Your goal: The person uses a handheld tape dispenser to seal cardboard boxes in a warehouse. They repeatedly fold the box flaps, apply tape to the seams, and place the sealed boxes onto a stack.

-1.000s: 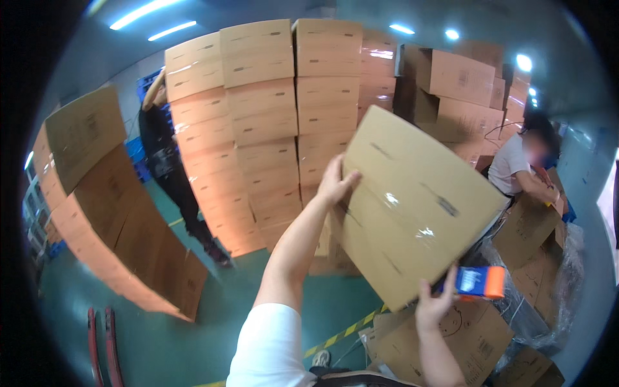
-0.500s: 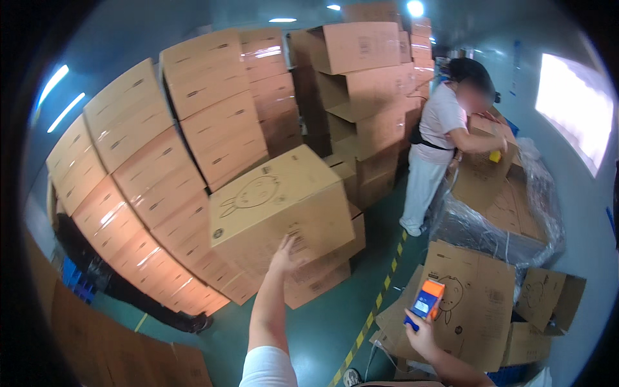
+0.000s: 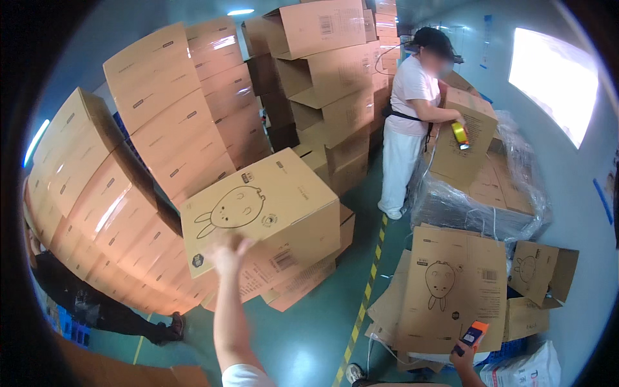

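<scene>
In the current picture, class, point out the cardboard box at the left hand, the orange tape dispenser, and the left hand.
cardboard box (image 3: 258, 216): head view, printed top face.
orange tape dispenser (image 3: 472, 336): head view, orange body.
left hand (image 3: 227, 256): head view, palm.

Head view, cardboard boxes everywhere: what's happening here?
The person's left hand presses against a closed brown cardboard box with a rabbit drawing, sitting on a low stack. Their right hand holds an orange handheld device. Behind, a co-worker in white holds a yellow tape dispenser against another carton.
</scene>
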Demonstrator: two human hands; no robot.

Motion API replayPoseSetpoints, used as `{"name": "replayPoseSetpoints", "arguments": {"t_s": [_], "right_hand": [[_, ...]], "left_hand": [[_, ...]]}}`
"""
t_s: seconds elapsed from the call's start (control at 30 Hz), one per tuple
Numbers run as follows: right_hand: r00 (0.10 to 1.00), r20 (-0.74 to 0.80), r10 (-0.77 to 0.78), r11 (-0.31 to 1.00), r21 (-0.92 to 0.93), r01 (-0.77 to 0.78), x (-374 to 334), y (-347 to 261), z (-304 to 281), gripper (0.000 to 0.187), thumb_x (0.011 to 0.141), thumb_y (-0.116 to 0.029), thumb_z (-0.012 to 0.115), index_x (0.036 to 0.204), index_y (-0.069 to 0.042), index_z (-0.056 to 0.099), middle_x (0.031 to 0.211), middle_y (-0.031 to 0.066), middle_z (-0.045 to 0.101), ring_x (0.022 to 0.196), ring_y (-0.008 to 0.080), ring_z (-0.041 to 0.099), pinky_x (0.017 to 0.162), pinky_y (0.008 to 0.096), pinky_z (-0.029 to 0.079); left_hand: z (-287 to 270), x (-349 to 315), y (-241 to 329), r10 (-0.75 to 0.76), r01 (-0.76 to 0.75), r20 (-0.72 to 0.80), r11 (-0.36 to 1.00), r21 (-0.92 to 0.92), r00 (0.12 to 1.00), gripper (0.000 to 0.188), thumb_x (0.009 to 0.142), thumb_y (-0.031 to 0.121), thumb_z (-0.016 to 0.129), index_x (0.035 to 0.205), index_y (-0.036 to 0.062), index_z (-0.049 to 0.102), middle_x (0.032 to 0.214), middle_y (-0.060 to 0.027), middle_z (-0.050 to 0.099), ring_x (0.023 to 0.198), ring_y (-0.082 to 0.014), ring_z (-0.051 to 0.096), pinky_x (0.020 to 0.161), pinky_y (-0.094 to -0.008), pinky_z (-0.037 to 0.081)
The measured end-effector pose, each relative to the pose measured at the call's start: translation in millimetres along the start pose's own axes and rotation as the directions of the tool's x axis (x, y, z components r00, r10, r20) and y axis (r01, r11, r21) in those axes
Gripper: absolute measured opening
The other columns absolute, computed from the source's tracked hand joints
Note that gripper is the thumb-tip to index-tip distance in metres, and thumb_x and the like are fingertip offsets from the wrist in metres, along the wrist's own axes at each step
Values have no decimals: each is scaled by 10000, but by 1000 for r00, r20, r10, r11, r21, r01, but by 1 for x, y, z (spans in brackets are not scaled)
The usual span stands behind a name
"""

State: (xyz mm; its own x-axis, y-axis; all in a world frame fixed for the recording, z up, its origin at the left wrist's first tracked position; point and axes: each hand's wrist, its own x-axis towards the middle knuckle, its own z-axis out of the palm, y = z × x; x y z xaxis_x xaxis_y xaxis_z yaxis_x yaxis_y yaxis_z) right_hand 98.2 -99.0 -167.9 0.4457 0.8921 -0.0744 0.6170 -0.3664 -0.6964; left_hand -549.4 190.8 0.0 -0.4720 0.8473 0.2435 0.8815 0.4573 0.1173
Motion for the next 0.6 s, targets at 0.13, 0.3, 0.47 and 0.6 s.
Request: {"name": "replayPoseSetpoints", "arguments": {"t_s": [0.13,0.3,0.47,0.6], "right_hand": [[994,-15,-106,994,2,107,-6,-19,5,387,644,-61,583,1027,-41,633,924,206,603,878,322,585,779,361,460],[996,41,-79,997,29,78,-8,-8,12,379,649,-25,543,1019,-4,618,887,161,624,859,238,598,769,317,456],[982,60,-177,984,-13,178,-4,-26,20,388,652,-60,565,1035,-24,615,893,169,632,872,279,605,809,339,451],[978,203,-42,999,40,34,-6,-68,19,376,672,-91,596,1044,-37,615,962,163,635,912,280,607,809,342,456]], "left_hand": [[-6,-2,-85,-735,725,-448,647,-238,509,742,731,636,546,1269,131,468,1205,-175,515,1140,-359,443,951,-573,288],[70,-6,-179,-416,454,499,-210,-866,760,465,789,460,609,1050,77,570,849,-65,623,613,-163,582,587,-330,504],[58,23,-119,-227,378,427,-230,-897,875,499,822,447,583,1078,21,536,843,-35,613,704,-126,566,657,-277,484],[55,22,-99,-311,340,380,-175,-924,871,731,754,566,600,1273,81,424,1166,-66,477,1018,-170,466,821,-306,416]]}}
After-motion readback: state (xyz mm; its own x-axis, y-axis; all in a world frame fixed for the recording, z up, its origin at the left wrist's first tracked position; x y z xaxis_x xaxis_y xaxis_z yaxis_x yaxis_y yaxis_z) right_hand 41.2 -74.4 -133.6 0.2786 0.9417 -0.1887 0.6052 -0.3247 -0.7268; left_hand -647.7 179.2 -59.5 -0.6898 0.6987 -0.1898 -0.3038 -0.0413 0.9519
